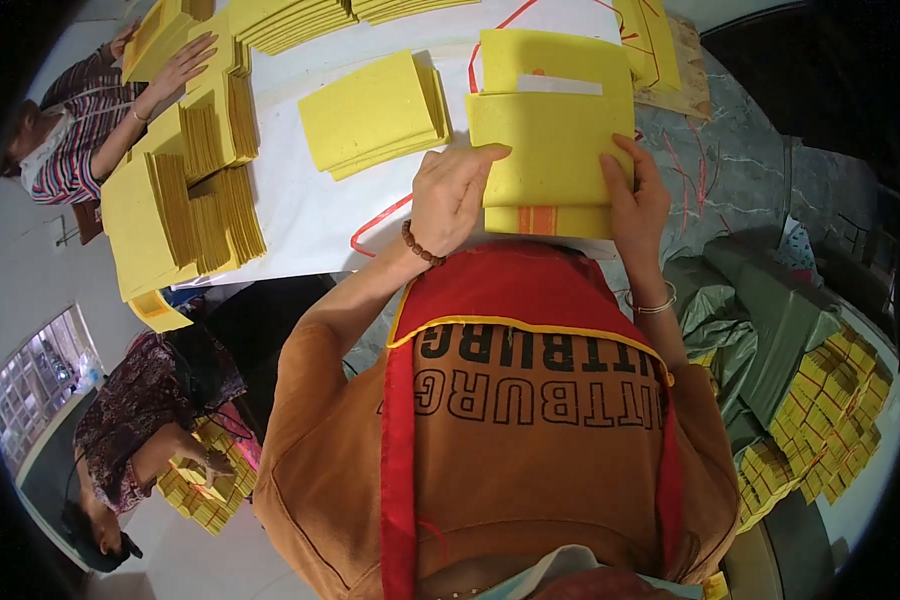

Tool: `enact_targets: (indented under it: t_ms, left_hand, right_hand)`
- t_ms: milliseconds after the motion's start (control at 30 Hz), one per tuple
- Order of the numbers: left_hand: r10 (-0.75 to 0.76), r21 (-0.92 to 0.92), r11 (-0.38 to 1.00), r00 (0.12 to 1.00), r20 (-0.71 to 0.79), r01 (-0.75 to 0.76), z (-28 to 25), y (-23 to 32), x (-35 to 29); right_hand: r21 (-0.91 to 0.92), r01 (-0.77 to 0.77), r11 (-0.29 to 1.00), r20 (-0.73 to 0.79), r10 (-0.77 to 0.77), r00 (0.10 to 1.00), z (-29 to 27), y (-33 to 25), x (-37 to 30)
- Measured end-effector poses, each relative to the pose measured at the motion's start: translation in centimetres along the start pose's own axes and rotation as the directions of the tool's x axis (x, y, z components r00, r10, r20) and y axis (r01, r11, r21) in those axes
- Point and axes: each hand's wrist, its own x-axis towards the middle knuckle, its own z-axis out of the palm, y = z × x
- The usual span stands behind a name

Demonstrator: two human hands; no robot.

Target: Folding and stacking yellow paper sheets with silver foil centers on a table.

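The left hand (453, 195) grips the left edge of a stack of yellow paper sheets (555, 150), thumb over the top sheet, a brown bead bracelet (422, 246) on its wrist. The right hand (638, 195) clasps the stack's right edge, fingers spread flat on the paper, a thin bangle (656, 305) at the wrist. The stack lies on the white table (310, 215), just in front of the person's red apron (530, 285). A second yellow stack (375, 112) sits near, to the left. Across the table a co-worker's hand (178, 68) rests on fanned yellow bundles (195, 190)
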Motion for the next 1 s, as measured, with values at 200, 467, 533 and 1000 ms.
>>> enact_targets:
  t_ms: [200, 467, 533, 1000]
  left_hand:
    - [-0.229, -0.118, 0.965, 0.972, 0.044, 0.233, 0.5, 0.2, -0.1]
    - [-0.511, -0.203, 0.812, 0.835, 0.206, 0.547, 0.0, 0.7, 0.1]
    - [-0.51, -0.226, 0.805, 0.835, 0.208, 0.548, -0.1, 0.7, 0.1]
    - [0.111, 0.332, 0.921, 0.955, 0.275, -0.202, 2.8, 2.5, 2.9]
  right_hand:
    - [-0.24, 0.083, 0.967, 0.051, -0.073, 0.996, -0.7, -1.4, 0.6]
    - [-0.117, -0.023, 0.993, 0.074, 0.032, 0.997, 0.0, -0.3, 1.2]
    - [-0.092, 0.014, 0.996, 0.048, -0.009, 0.999, 0.1, -0.2, 1.1]
    - [-0.178, 0.013, 0.984, 0.036, -0.007, 0.999, 0.2, -0.5, 1.1]
